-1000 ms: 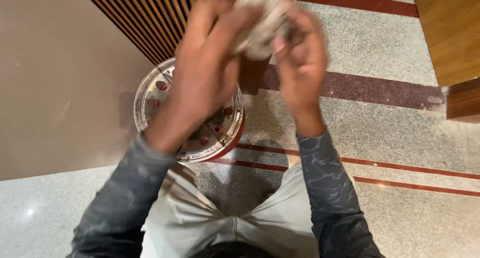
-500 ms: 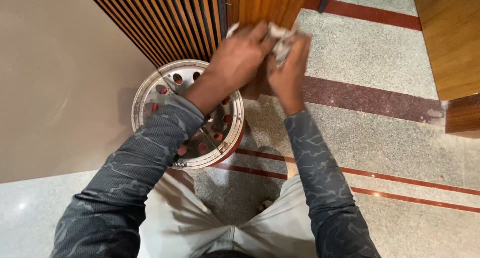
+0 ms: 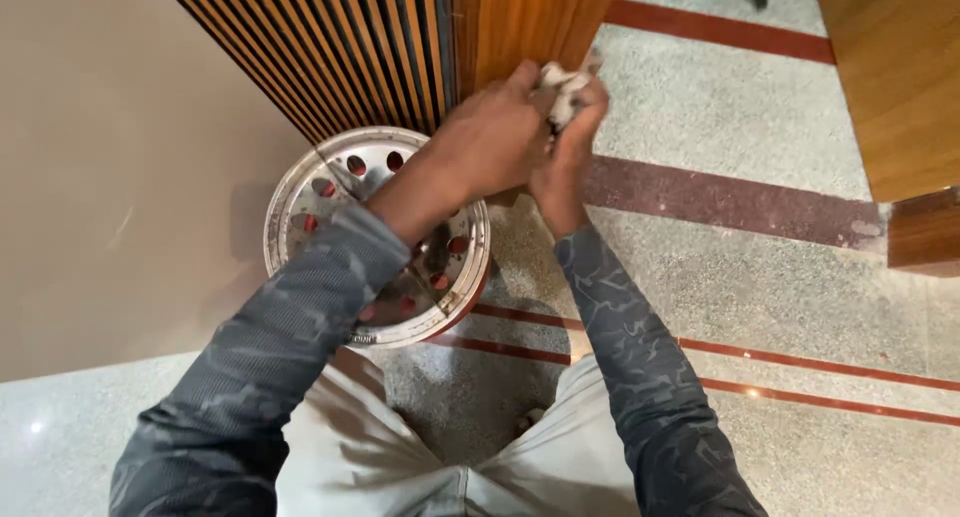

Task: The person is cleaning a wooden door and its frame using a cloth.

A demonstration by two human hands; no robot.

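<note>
My left hand (image 3: 495, 137) and my right hand (image 3: 568, 142) are pressed together around a crumpled whitish-grey wad of paper or cloth (image 3: 562, 85), of which only the top pokes out between the fingers. Both hands hover just right of a round metal bin lid (image 3: 300, 192) with red-backed holes, which stands on the floor below my left forearm. Both arms wear dark grey patterned sleeves.
A slatted dark wooden panel (image 3: 330, 37) and a plain wooden panel (image 3: 530, 17) rise behind the bin. A beige wall (image 3: 110, 157) lies to the left. The speckled stone floor (image 3: 760, 277) with red stripes spreads right; more wooden furniture (image 3: 890, 77) stands at the right edge.
My hands have dropped from close to the camera down beside the bin, squeezing the wad into a smaller, tighter ball.
</note>
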